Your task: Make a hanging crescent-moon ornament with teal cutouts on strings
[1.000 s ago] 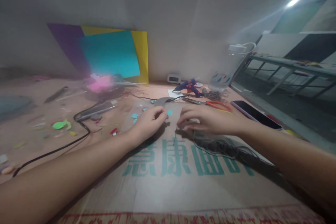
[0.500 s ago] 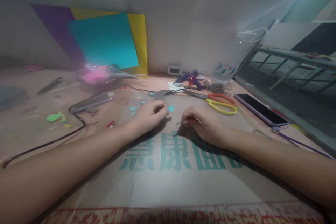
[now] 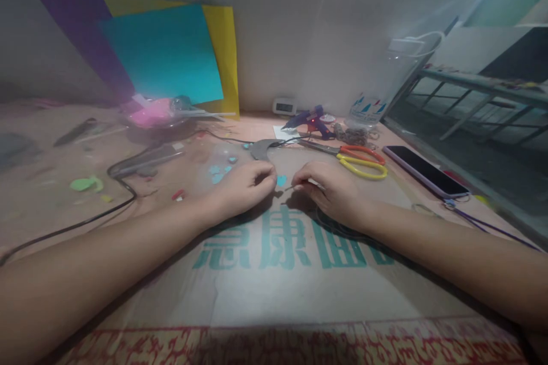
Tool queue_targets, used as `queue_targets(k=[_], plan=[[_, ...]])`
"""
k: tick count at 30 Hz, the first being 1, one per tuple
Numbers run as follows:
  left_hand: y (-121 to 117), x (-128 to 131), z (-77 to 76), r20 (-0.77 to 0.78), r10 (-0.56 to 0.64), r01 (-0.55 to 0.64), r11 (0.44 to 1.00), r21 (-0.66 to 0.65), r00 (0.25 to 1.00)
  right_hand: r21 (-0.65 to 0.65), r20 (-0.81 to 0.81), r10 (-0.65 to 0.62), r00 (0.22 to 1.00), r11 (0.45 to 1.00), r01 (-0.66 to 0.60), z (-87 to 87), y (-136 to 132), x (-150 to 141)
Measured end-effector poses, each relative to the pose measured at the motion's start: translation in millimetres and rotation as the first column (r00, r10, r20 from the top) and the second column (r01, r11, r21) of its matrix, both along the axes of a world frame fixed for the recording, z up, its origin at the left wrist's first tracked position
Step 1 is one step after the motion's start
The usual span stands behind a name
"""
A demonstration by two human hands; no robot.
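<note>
My left hand [image 3: 246, 185] rests on a cardboard sheet with teal print [image 3: 282, 274], fingers curled into a pinch on something too small to make out. My right hand [image 3: 327, 185] lies close beside it, fingers pinched on a thin wire [image 3: 293, 187] whose tip points at the left hand. A small teal cutout [image 3: 281, 181] lies between the two hands. A dark tangle of wire [image 3: 342, 231] sits under my right wrist.
Orange and yellow scissors [image 3: 362, 161], a blue glue gun [image 3: 306, 121], a phone [image 3: 423, 171], a grey curved piece [image 3: 259, 149], teal scraps [image 3: 218, 171], a black cable [image 3: 85, 219], coloured paper sheets [image 3: 162, 54] against the wall, a clear container [image 3: 387, 88].
My right hand drew in from a flat reach into a pinch on the wire and moved nearer the left hand. The view shifted slightly left and down.
</note>
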State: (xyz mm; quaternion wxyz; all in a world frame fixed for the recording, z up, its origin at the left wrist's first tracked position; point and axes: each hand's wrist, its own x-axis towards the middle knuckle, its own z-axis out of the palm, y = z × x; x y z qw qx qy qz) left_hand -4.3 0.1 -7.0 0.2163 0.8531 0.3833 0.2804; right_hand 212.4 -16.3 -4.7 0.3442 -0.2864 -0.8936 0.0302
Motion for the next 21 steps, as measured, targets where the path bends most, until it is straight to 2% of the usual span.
queue_targets(k=[5, 21], plan=[[-0.7, -0.1, -0.3, 0.007, -0.002, 0.002, 1.000, 0.005, 1.000, 0.021, 0.047, -0.032, 0.998, 0.999, 0.031, -0.4, -0.4, -1.7], [-1.7, 1.3, -0.2, -0.022, -0.054, 0.055, 0.998, 0.043, 0.998, 0.142, 0.122, 0.010, 0.992, 0.990, -0.027, 0.3, -0.1, -1.8]])
